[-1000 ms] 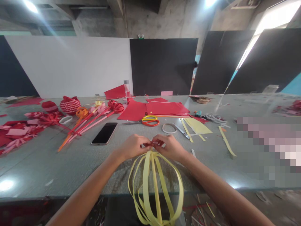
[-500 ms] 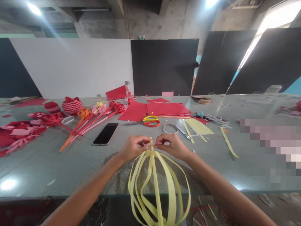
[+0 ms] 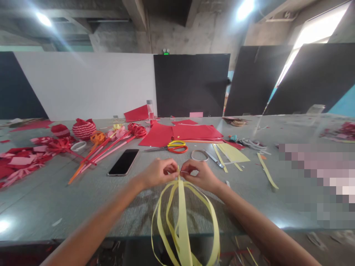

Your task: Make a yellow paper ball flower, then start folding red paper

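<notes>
1 yellow strip frame (image 3: 181, 210), its lower part past the near table (image 3: 69, 199) edge. My left hand (image 3: 159, 173) pinches its top; my right hand (image 3: 201, 174), fingertips nearly together, adjoins, hold unclear. Beyond: 1 phone (image 3: 123, 162), 1 scissors (image 3: 168, 146), 1 cutter (image 3: 215, 159). Tabletop room between phone and edge.

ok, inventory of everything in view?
frame: 1, yellow, front centre
scissors: 1, yellow/orange handles, centre
phone: 1, black, left
rings: 2, whitish, left and centre
cutter: 1, silver, right
sheets: several, red, far centre
strips: several, yellow, right
sticks: several, red/pink/orange, left
ball: 1, red/pink, left
scraps: many, red/pink, far left
loops: several, whitish, right
bottle: 1, clear, back centre
panels: several, black/white, back
table: 1, grey, beneath
lights: 2, white, ceiling
left grip: 1, bare, frame top
right grip: 1, bare, frame top
</notes>
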Available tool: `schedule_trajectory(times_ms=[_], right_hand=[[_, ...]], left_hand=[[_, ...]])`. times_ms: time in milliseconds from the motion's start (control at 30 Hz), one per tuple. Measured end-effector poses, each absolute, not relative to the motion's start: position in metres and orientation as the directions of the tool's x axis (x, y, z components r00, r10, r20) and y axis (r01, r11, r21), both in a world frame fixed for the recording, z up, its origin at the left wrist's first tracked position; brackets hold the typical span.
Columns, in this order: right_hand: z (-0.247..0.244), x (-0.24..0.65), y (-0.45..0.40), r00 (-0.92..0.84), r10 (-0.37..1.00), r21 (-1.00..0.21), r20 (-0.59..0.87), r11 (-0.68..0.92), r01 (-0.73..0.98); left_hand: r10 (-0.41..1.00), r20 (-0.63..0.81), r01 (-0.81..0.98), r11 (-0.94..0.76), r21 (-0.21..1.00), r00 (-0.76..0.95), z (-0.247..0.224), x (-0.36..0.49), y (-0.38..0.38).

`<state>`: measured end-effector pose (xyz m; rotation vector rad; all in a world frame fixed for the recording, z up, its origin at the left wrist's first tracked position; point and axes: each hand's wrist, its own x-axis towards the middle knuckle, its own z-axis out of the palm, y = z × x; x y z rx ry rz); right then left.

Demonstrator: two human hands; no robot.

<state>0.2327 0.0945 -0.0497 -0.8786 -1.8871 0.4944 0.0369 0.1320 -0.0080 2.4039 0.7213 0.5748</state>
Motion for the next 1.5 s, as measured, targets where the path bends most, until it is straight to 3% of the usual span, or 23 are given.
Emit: schedule_trajectory(times_ms=[200, 300, 433, 633, 800, 933, 1167, 1400, 1500], right_hand=[[-0.045, 0.234, 0.094, -0.328, 0.762, -0.659, 0.558, 0.648, 0.382], [-0.042, 0.235, 0.094, -0.35, 0.766, -0.667, 0.539, 0.642, 0.377], [-0.04, 0.238, 0.095, -0.359, 0.765, -0.69, 0.535, 0.64, 0.337], [-0.042, 0.242, 0.1, -0.356, 0.769, -0.758, 0.53, 0.618, 0.207], [-0.041, 0.244, 0.1, -0.351, 0.817, -0.848, 0.457, 0.52, 0.105], [-0.039, 0.246, 0.098, -0.377, 0.814, -0.854, 0.441, 0.51, 0.103], [-0.038, 0.246, 0.096, -0.299, 0.823, -0.826, 0.482, 0.541, 0.158], [-0.037, 0.24, 0.092, -0.301, 0.768, -0.724, 0.565, 0.637, 0.265], [-0.035, 0.24, 0.091, -0.33, 0.755, -0.701, 0.566, 0.652, 0.289]], left_hand=[[0.522, 0.112, 0.515, -0.853, 0.084, 0.846, 0.02, 0.049, 0.127], [0.487, 0.098, 0.491, -0.871, -0.03, 0.868, 0.022, 0.052, 0.124], [0.451, 0.214, 0.454, -0.89, 0.036, 0.866, 0.013, 0.048, 0.122], [0.474, 0.385, 0.364, -0.873, 0.325, 0.792, -0.006, 0.043, 0.124], [0.558, 0.387, 0.331, -0.792, 0.514, 0.734, -0.017, 0.044, 0.126], [0.579, 0.37, 0.298, -0.751, 0.589, 0.726, -0.021, 0.041, 0.127], [0.532, 0.359, 0.262, -0.77, 0.582, 0.767, -0.019, 0.037, 0.124], [0.571, 0.218, 0.489, -0.806, 0.334, 0.792, 0.005, 0.042, 0.121], [0.571, 0.229, 0.504, -0.813, 0.293, 0.788, 0.008, 0.043, 0.12]])
